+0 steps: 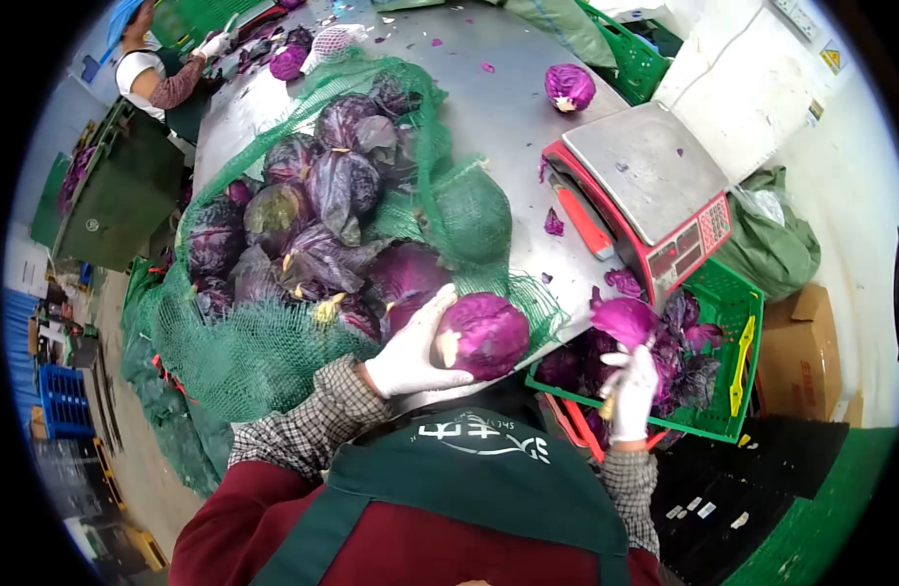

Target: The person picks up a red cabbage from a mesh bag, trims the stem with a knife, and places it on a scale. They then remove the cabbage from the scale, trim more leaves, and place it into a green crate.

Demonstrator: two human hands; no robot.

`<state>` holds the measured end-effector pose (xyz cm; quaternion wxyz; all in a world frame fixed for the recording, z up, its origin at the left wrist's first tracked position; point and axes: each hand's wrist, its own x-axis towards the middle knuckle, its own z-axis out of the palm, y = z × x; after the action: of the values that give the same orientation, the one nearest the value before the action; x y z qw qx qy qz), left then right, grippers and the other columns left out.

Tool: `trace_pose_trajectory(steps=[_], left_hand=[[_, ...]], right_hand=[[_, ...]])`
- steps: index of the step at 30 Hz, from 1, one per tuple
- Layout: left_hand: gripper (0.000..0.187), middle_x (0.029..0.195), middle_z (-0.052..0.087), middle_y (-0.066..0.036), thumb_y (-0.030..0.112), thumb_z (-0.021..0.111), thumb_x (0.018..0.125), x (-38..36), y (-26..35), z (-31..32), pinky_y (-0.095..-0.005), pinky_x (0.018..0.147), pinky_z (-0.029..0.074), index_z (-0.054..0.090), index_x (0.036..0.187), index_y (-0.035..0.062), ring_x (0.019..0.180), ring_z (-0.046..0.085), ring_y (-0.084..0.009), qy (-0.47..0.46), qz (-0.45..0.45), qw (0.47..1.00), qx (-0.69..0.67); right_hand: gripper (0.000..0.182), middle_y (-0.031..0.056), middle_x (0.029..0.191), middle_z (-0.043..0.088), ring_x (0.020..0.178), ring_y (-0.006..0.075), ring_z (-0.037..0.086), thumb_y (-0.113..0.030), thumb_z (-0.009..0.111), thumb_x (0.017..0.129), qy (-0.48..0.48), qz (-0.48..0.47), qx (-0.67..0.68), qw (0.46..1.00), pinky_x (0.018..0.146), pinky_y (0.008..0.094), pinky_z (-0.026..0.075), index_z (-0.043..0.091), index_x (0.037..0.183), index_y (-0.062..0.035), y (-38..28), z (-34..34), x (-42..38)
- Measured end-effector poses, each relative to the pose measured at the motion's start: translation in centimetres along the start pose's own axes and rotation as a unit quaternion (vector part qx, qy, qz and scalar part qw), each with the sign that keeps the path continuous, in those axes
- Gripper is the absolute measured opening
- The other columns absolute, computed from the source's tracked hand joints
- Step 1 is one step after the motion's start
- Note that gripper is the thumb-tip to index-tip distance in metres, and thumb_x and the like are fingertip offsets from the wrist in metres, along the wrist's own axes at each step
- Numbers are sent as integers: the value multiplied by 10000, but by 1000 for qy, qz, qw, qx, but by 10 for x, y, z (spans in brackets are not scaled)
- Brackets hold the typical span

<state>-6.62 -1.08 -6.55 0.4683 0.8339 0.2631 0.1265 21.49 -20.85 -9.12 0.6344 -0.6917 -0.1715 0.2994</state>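
Over the near edge of the counter point(508, 117), left of the green crate point(698, 427), a purple cabbage point(493, 335) is gripped by the left hand point(415, 354) — thumb and fingers wrapped round its stem end, its stem-to-crown axis pointed rightward from the palm. The right hand point(633, 391), farther off, is curled above the crate, a loose leaf point(625, 318) at its fingertips — whether pinched cannot be told.
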Motion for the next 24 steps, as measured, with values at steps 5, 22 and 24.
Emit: trace_pose_trajectory(steps=[5, 22, 24], left_hand=[[1142, 1508, 219, -259, 332, 857, 592, 7, 20, 3, -423, 1122, 304, 207, 1472, 3, 1381, 264, -429, 4, 86, 990, 112], [1144, 1383, 362, -253, 288, 867, 558, 62, 15, -19, -393, 1107, 316, 221, 1440, -46, 1316, 361, -369, -147, 184, 967, 95], [1150, 1376, 374, -237, 264, 873, 555, 66, 13, -22, -372, 1104, 321, 212, 1440, -58, 1302, 382, -337, -154, 202, 962, 98]], right_hand=[[477, 19, 639, 575, 410, 69, 413, -284, 566, 967, 70, -19, -404, 912, 370, 226, 344, 489, 1330, 15, -1, -68, 22], [311, 81, 900, 516, 746, 183, 523, -80, 770, 753, -356, -285, -270, 848, 670, 300, 452, 603, 1004, -8, -65, 101, 11], [346, 122, 974, 592, 842, 284, 604, -107, 750, 760, -375, -214, -260, 863, 745, 327, 518, 613, 1062, -7, -61, 99, 15]])
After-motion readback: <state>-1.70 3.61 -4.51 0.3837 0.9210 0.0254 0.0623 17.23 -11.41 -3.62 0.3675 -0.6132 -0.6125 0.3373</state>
